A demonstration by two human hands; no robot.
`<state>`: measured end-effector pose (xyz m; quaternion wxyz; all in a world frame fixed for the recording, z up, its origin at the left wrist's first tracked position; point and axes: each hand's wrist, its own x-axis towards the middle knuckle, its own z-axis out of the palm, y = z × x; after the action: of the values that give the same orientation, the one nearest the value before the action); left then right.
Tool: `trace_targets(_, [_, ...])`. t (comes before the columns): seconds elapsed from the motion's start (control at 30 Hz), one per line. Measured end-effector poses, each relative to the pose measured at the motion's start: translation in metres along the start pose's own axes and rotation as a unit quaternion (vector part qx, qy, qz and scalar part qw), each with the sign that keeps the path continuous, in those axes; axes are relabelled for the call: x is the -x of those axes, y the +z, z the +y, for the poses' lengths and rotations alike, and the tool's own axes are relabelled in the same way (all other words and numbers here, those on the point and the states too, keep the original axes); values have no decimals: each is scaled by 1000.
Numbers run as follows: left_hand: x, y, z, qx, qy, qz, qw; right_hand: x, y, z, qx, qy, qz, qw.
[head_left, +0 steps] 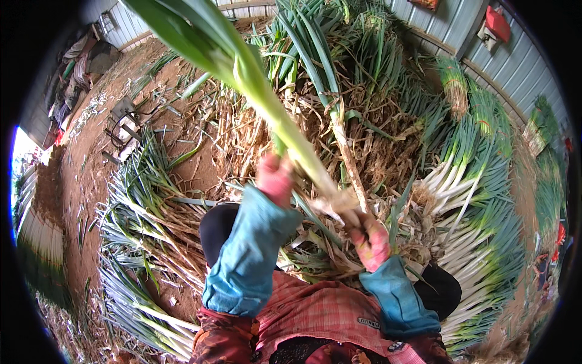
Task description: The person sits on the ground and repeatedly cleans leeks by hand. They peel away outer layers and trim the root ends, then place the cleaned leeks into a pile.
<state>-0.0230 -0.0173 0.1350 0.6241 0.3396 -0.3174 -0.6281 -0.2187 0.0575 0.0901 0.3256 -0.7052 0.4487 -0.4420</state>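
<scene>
- Pink-gloved left hand (276, 178) was closed around the pale shaft of a long green onion (267, 100), gripping it at mid-stalk; blue sleeve cover (245, 255) over the forearm.
- Right hand (371, 241), also in a pink glove, was clenched at the root end of the same onion, pinching what looked like a loose dry outer skin (339, 203) near the base.
- Onion was held up in front of the person, slanting from the right hand at lower right up to the upper left, green leaves running out past the top edge.
- Step in hand, by my read: stripping the dirty outer layer off the stalk, peel just started at the root end.
- Next move probably calls for the left hand to keep the shaft firm while the right pulls the skin down and away along the stalk; too hard a tug could snap the white part.
- Red checked apron (321, 315) over the lap, dark knees either side.
- Heap of dry husks and trimmings (376, 145) lay just beyond the hands.
- Cleaned onions (473, 200) stacked in rows to the right, white ends showing.
- Uncleaned onions (133, 206) lay spread on the dirt floor (79, 182) to the left.
- Corrugated metal wall (515, 67) behind the piles.
</scene>
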Motion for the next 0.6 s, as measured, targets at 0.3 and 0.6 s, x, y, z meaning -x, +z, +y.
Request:
trace_targets(0.3, [31, -22, -105, -105, -494, -32, 863, -31, -18, -43, 59, -105, 50, 991])
trace_targets(0.6, [-38, -33, 33, 68, -93, 28, 993, -7, -7, 3, -65, -31, 18, 997])
